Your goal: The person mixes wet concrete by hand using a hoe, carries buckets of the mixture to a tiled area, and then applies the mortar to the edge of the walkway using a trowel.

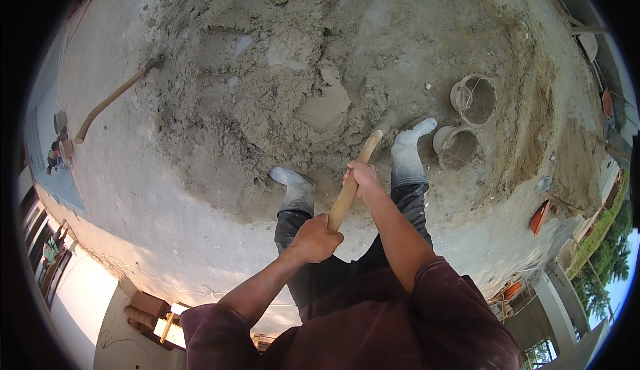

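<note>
A pale wooden tool handle (pixel 345 200) slants up and to the right in front of my legs. My left hand (pixel 317 238) is wrapped round its lower end. Higher up, my right hand (pixel 362 175) grips it below the rounded tip. No tool head shows on this handle, so I cannot tell which tool it is. Past my feet spreads a heap of wet grey mortar (pixel 280 97), lumpy, with a smoother hollow and small puddles. My pale, mortar-smeared boots (pixel 408 153) stand at its near edge.
Two mortar-crusted buckets (pixel 456 149) stand right of my right boot. Another long-handled tool (pixel 117 102) lies at the left, its end in the mortar. An orange shovel blade (pixel 539 217) rests by sand (pixel 577 170) at the right. People (pixel 55 157) are small at far left.
</note>
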Available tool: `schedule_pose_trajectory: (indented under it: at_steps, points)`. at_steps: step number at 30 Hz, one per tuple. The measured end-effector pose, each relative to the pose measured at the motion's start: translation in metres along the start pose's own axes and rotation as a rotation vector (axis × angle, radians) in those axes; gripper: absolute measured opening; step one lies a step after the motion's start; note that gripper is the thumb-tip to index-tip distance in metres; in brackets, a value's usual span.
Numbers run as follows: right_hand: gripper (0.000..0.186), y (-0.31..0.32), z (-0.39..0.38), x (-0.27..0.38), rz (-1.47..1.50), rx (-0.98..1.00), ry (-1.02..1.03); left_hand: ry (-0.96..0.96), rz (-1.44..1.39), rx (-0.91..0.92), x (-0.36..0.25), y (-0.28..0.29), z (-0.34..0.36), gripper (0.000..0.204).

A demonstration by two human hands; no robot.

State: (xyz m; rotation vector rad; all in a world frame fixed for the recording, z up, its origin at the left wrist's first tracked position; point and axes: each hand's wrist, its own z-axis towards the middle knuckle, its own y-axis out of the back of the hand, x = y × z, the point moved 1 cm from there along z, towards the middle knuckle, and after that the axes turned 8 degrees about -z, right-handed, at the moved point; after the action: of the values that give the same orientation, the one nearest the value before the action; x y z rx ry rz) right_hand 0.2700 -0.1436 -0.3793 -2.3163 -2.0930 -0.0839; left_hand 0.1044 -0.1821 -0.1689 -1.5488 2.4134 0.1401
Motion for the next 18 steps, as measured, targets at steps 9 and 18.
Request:
schedule_pose_trajectory:
  at_steps: [9,18]
  points:
    - [0.021,-0.035,-0.078,-0.001,0.486,0.033,-0.001,-0.038,0.067,0.155,0.083,0.111,-0.189,0.034]
    - [0.027,-0.185,-0.13,-0.068,0.411,0.14,0.045,0.089,0.638,-0.702,0.387,0.191,-0.074,0.016]
